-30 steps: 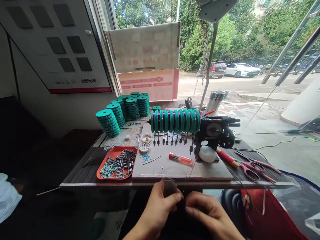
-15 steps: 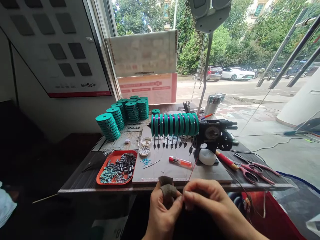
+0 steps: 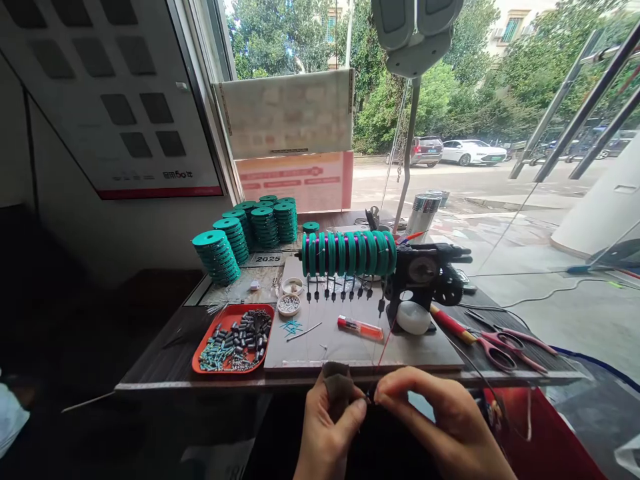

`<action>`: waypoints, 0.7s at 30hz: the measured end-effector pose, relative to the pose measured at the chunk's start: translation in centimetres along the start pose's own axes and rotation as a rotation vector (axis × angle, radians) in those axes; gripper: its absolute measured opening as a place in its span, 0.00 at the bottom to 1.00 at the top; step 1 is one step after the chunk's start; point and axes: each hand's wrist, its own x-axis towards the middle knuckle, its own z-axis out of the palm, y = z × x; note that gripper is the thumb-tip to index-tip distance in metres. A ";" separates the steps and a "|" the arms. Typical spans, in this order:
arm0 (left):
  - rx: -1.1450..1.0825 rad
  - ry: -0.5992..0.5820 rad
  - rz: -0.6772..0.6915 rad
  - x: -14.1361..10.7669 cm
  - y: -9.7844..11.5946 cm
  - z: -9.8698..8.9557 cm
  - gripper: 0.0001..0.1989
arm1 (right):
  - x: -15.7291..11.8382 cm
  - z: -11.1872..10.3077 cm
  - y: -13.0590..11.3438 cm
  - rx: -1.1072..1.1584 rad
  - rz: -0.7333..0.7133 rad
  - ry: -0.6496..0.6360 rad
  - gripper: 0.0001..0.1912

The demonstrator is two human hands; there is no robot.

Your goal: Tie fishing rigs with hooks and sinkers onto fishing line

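Note:
My left hand, with grey-brown cloth wrapped about its fingers, pinches thumb against finger just in front of the table edge. Close beside it, my right hand also holds thumb and forefinger together. Between the two sets of fingertips shows a small dark piece, too small to name; which hand grips it I cannot tell. A thin red line runs from the winder down toward my right fingertips. Above the hands, green spools sit in a row on the black winder, with small dark clips hanging below.
A red tray of dark cylinders and small fittings stands left. Round dishes, blue sticks and an orange-red tube lie on the board. Scissors lie right. Stacked green spools stand behind.
My right hand has shifted slightly right and down, its fingertips drawing a little away from my left. The small dark piece now shows between them. The camera view has tilted slightly.

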 end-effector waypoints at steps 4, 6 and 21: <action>-0.003 0.033 -0.006 0.0 0.1 0.3 0.05 | 0.5 -0.4 0.1 -0.067 -0.064 0.024 0.06; -0.016 0.074 0.018 -0.1 0.3 0.5 0.03 | 0.8 -0.5 0.2 -0.191 -0.236 0.098 0.06; -0.201 0.088 -0.064 -0.3 -0.9 0.4 0.07 | -0.6 -0.1 2.3 -0.325 -0.437 0.033 0.09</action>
